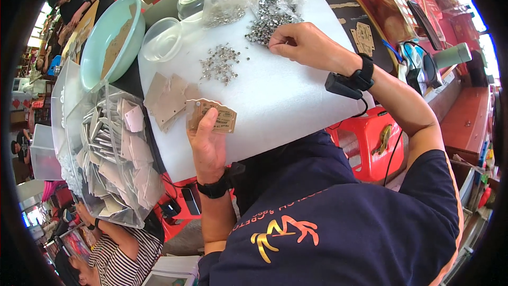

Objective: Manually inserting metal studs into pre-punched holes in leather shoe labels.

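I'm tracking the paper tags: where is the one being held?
In the head view, the brown paper tag sits left of centre in the left hand, over the white foam board, just right of the loose tag pile.

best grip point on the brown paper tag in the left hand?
Keep to the near end of the paper tag, where the left hand pinches it now, thumb on top. Come from the person's side: it is thin and flat, and this grip probably leaves the far end, with its small metal eyelet, uncovered.

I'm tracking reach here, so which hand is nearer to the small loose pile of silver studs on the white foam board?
Right. The right hand is just beside the loose stud pile, while the left hand sits lower, holding a brown card tag.
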Demonstrator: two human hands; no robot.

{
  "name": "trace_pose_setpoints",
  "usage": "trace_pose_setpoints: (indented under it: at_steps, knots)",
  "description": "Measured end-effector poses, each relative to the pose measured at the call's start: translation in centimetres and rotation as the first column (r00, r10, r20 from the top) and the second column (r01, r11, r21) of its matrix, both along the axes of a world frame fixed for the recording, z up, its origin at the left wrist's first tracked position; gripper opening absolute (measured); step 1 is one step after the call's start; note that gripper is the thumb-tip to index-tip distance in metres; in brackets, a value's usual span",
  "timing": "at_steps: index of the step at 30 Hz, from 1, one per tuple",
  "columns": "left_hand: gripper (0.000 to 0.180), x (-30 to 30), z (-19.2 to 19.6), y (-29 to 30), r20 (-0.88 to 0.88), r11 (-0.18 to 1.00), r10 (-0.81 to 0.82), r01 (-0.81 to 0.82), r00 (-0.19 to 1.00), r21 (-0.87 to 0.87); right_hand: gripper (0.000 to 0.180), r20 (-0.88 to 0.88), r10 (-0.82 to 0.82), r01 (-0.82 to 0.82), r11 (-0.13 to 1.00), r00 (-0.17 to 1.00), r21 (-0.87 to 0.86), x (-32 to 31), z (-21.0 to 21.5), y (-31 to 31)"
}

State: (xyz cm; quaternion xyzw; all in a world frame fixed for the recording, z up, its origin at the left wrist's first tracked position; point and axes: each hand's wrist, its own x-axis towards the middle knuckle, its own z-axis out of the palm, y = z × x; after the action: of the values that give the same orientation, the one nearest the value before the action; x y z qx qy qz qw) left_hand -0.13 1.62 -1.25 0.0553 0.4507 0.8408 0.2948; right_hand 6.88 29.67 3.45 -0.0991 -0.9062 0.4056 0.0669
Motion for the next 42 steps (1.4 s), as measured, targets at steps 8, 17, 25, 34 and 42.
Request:
trace_pose_setpoints:
  at_steps: [8, 17, 25, 34, 42]
  knots:
    - [0.021, -0.3, -0.2, -0.7, 0.046, 0.996, -0.069, 0.066, 0.997, 0.063, 0.016, -0.025, 0.148, -0.133, 0.940, 0.989, 0.315, -3.6, -3.5, -1.8]
    - [0.016, 0.1, 0.4, -0.3, 0.013, 0.999, -0.043, 0.043, 0.999, -0.011, 0.009, -0.053, 0.173, -0.128, 0.874, 0.984, 0.469, -3.9, -3.3, -3.1]
    - [0.016, 0.3, 0.4, 0.0, -0.018, 0.999, -0.003, 0.002, 1.000, -0.049, 0.008, -0.094, 0.212, -0.180, 0.945, 0.973, 0.272, -3.7, -2.9, -2.2]
    - [0.016, 0.9, 1.9, 1.8, -0.043, 0.998, -0.019, 0.017, 0.999, -0.056, 0.018, 0.119, 0.205, 0.004, 0.489, 0.972, -0.872, -1.1, 0.6, -3.4]
    - [0.018, 1.0, 3.0, 3.1, -0.058, 0.998, -0.051, 0.050, 0.997, -0.022, 0.016, 0.076, 0.265, 0.012, 0.235, 0.961, -0.972, 0.3, 1.8, -4.7]
